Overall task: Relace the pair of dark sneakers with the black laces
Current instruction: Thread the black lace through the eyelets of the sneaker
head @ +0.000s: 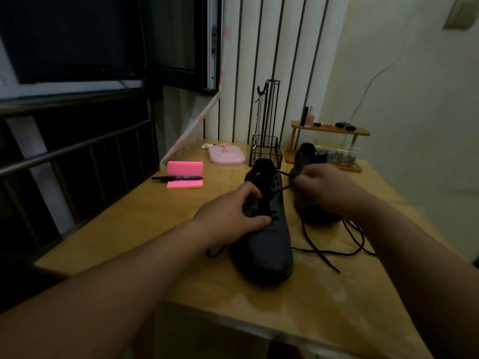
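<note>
On glossy wooden table (116, 229), matte dark sneaker (269, 244), thin black lace (321, 254).

Bare counter (124, 229) lies open left of the near sneaker (267, 244) and along the near edge. Loose laces (326, 253) sprawl right of it; the wire basket (265, 151), wooden shelf (329, 130) and sticky notes (184, 168) crowd the far side

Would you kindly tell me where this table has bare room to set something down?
Bare table lies left of the near sneaker, between the sticky notes and the front edge. Crowded: loose laces right of it; basket and shelf behind.
</note>
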A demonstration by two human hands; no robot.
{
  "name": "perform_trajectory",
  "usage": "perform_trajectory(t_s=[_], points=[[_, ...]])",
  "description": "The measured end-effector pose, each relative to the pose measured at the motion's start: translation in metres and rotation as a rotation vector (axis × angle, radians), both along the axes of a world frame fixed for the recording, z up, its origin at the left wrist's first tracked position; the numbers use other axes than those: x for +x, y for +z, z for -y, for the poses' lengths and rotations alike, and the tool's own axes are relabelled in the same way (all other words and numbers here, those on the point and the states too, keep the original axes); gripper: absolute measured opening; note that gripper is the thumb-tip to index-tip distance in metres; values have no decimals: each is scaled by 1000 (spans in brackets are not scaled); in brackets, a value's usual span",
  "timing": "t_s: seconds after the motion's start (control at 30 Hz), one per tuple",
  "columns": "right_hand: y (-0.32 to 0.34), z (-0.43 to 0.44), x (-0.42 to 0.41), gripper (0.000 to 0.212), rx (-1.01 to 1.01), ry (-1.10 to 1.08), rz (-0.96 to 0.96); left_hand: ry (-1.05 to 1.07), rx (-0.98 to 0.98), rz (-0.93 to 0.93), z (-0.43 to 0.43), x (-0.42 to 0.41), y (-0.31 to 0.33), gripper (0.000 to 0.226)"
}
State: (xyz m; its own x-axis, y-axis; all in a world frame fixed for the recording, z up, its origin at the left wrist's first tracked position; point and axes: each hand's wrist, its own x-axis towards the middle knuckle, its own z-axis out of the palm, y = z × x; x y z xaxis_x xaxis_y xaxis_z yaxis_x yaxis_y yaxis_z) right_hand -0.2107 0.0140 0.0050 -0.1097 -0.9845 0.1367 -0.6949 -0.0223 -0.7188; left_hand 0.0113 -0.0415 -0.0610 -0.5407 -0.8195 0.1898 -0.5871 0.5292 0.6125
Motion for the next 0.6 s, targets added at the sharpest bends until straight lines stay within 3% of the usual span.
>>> perform_trajectory(t_s=[0.1, 0.13, 0.17, 0.2, 0.3, 0.33, 0.37, 0.5, 0.6], points=[[6, -2, -22, 19, -170, -185, 1062, -6, 0, -22, 0, 0, -2, 54], [4, 0, -24, 16, -169, -175, 1241, -4, -1, -29, 0, 0, -3, 54], [1, 1, -20, 14, -126, -158, 1254, -3, -2, -35, -1, 0, -4, 55], [-5, 3, -12, 14, -66, -149, 1070, -2, -1, -36, -1, 0, -4, 55], [-20, 7, 15, 26, 13, -7, -118, -5, -5, -46, 0, 0, -5, 55], [-21, 10, 20, 30, 42, 61, -367, -2, -15, -45, 0, 0, -4, 55], [-18, 11, 22, 33, 91, 108, -481, -2, -25, -43, -1, -1, -5, 55], [2, 9, 23, 28, 255, 248, -557, -7, -19, -50, -2, -1, -5, 56], [13, 4, 4, 23, 128, 147, -449, -1, -6, -58, -2, -1, -4, 56]])
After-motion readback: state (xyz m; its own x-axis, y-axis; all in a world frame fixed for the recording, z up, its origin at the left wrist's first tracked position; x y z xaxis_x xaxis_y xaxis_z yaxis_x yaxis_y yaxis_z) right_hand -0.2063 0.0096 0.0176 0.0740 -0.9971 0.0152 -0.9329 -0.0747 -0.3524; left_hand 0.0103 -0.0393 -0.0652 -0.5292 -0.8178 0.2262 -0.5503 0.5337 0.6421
